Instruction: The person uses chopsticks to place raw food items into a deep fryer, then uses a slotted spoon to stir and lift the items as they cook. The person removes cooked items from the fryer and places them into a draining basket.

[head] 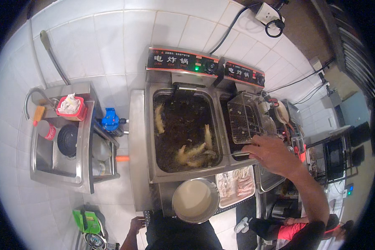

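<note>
Battered pieces of food (192, 154) fry in dark oil in the left tank of an electric deep fryer (153, 178). My right hand (268, 153) holds a thin utensil, whose far end reaches over the left tank near the food. Beside that hand, a wire fry basket (245, 118) sits over the right tank. My left hand (138, 224) is low beside my body, near the counter's front edge, with nothing visible in it. In front of me stand a round metal bowl of pale batter (195, 200) and a tray of raw food pieces (237, 187).
A steel sink (57, 175) holding a black bowl is at the left. A blue device (110, 120) sits between sink and fryer. A green dustpan (87, 221) is lower left. Pans and utensils crowd the right. A person in red (290, 229) is at lower right.
</note>
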`<state>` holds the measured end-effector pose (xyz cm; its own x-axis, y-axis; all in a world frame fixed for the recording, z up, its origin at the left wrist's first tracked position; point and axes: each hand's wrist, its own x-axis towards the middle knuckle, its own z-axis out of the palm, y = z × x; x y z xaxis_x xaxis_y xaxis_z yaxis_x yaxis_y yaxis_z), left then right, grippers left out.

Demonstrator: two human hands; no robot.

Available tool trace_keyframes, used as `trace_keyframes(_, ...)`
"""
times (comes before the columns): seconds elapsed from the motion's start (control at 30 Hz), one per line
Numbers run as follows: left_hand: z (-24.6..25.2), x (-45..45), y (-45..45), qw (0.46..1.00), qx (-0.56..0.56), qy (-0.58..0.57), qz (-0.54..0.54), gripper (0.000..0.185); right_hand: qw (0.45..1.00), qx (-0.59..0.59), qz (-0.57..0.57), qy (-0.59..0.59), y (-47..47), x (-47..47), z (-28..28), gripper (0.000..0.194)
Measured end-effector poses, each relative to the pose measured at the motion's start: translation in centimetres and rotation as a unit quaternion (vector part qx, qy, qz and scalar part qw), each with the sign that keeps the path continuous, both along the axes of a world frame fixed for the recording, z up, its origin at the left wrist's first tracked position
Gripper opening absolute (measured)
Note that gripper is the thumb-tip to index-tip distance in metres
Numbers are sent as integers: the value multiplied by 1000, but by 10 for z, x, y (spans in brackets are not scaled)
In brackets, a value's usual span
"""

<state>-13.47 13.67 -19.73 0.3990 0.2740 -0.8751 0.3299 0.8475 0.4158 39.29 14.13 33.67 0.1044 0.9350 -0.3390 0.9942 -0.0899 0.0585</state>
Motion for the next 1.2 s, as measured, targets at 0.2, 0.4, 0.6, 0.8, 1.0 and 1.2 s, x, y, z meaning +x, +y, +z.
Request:
trace_keyframes(0.2,-1,2,21,999,-18,-1,41,26,979,6,-84,186,-4,17,-17,27)
trace_keyframes(0.4,-2,-3,18,999,7,0,43,26,973,107,-107,172,5,22,-10,28)
trace_keyframes(0.6,-5,-6,11,999,-1,14,36,26,979,173,-96,-54,23,15,-27,27)
trace_keyframes(0.8,0,-3,8,998,19,5,53,26,979,198,-23,30,42,27,-73,27)
trace_keyframes(1.0,-8,-17,-4,998,38,10,46,29,936,210,-150,238,40,31,-69,29)
trace_keyframes(1.2,-13,-33,-18,998,-13,-33,60,28,948,206,-180,163,36,44,-55,29)
